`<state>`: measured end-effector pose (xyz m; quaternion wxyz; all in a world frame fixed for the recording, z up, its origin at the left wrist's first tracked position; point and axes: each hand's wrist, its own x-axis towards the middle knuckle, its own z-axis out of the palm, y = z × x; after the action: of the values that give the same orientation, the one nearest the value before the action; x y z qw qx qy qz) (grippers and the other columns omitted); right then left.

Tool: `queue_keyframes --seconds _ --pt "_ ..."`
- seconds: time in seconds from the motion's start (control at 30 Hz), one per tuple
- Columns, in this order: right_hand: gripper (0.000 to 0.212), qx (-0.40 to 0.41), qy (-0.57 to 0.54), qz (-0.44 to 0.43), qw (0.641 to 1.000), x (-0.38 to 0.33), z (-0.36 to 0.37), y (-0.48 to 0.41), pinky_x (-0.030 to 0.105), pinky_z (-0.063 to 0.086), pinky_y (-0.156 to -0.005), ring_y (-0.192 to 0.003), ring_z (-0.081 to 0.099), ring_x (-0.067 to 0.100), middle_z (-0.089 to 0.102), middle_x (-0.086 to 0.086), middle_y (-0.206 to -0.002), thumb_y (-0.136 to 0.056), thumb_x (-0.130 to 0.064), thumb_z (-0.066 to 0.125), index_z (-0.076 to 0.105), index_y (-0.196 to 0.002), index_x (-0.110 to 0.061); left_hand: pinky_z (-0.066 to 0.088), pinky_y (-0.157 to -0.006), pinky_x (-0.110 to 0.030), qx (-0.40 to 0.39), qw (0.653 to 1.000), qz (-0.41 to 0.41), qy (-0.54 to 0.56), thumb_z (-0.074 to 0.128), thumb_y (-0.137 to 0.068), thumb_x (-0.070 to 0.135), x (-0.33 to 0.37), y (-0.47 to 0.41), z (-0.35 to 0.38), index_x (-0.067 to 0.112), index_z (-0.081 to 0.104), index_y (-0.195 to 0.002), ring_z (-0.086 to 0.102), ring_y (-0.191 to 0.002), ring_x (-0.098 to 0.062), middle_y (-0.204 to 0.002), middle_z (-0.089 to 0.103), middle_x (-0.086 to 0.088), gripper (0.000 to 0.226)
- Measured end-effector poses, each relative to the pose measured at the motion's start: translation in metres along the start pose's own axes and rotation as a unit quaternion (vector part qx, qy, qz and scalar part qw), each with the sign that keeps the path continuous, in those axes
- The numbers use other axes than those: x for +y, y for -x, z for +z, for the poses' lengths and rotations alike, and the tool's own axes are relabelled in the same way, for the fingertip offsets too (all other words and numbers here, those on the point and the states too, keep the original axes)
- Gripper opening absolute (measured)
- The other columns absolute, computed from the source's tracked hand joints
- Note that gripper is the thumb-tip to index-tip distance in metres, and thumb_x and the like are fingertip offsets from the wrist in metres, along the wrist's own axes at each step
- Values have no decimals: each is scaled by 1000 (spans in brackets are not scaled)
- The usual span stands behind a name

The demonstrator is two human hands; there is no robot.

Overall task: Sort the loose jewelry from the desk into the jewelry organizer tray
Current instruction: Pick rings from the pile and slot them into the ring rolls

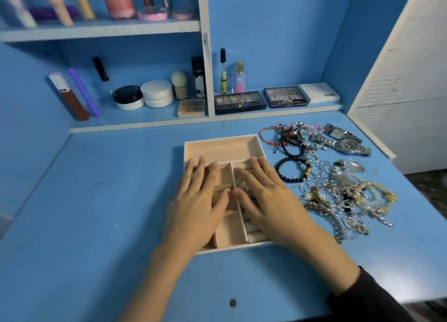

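Observation:
A beige jewelry organizer tray point(221, 147) with several compartments sits in the middle of the blue desk. My left hand point(198, 200) lies flat over its left compartments, fingers straight. My right hand point(268, 198) lies flat over its right compartments, fingers straight too. Neither hand holds anything. To the right of the tray lies a heap of loose jewelry point(338, 191): a black bead bracelet point(294, 169), a red cord bracelet point(266, 135), two silver watches point(348, 142), pearl and gold pieces and chains. The tray's far compartment looks empty; my hands hide the others.
A low shelf behind the desk holds makeup palettes point(239, 102), a white box point(318, 93), cream jars point(157, 93) and bottles. A white louvred cabinet point(406, 84) stands at the right. A coin point(232, 302) lies near the desk's front edge.

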<state>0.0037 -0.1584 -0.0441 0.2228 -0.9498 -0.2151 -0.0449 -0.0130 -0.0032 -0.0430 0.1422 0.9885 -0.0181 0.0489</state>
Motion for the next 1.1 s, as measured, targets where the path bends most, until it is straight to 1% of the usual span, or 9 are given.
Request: queue_keyframes --seconds 0.1,0.3,0.4,0.5,0.6,0.8,0.9,1.0,1.1 --pt "67 6 2 -4 1000 -1 0 1 37 10 -117 -145 6 25 19 12 -155 -87 -56 15 36 -141 -22 12 -114 -28 11 1000 7 1 10 -81 65 -2 0 2 34 11 -146 -11 -142 -8 -156 -3 11 72" --pt "47 17 -5 -3 1000 -1 -2 1 38 11 -118 -145 7 25 21 12 -155 -97 -42 38 39 -139 -21 10 -114 -31 -2 1000 7 21 25 -94 54 -1 0 -1 32 13 -146 -10 -142 -9 -156 -1 10 58" --pt "42 25 -11 -29 999 1 -7 2 44 30 -111 -135 32 30 46 16 -140 -94 -39 42 52 -127 -16 5 -115 -36 -13 1000 6 25 32 -95 45 2 0 -7 30 19 -145 -4 -144 -14 -157 4 4 55" --pt "37 50 -49 -59 996 10 -24 9 39 47 -87 -101 57 27 65 9 -106 -85 -28 49 63 -112 -9 6 -115 -36 25 998 17 47 36 -94 44 18 -2 -14 24 34 -141 12 -142 -22 -153 24 -3 50" --pt "29 105 -55 -21 993 32 -50 17 29 41 -78 -91 55 22 66 5 -94 -86 -26 52 66 -105 -10 10 -114 -31 26 991 64 112 42 -94 39 46 -8 -14 23 42 -136 17 -140 -17 -149 33 1 45" --pt "12 169 -8 103 980 109 -95 26 29 38 -71 -86 55 21 64 0 -84 -88 -14 59 70 -94 -15 1 -109 -18 -25 970 165 179 41 -96 36 102 -27 2 25 39 -137 9 -140 -6 -151 25 7 42" --pt "12 136 12 121 983 128 -108 32 22 29 -68 -82 51 17 59 -3 -80 -87 -11 60 70 -93 -13 -3 -108 -22 -36 970 184 157 36 -97 37 114 -36 18 25 33 -140 3 -142 -9 -153 20 6 45" --pt "11 70 19 104 992 136 -112 36 21 31 -65 -84 51 15 61 -3 -83 -86 -14 61 69 -92 -19 -3 -110 -24 -42 974 184 127 34 -97 39 113 -39 32 27 29 -142 2 -142 -9 -154 17 7 47" --pt "12 26 13 73 997 138 -114 38 7 34 -65 -83 50 7 61 -7 -84 -84 -15 63 68 -88 -24 -1 -110 -21 -26 974 189 120 35 -97 35 110 -40 35 27 31 -142 7 -140 -7 -152 22 9 46"
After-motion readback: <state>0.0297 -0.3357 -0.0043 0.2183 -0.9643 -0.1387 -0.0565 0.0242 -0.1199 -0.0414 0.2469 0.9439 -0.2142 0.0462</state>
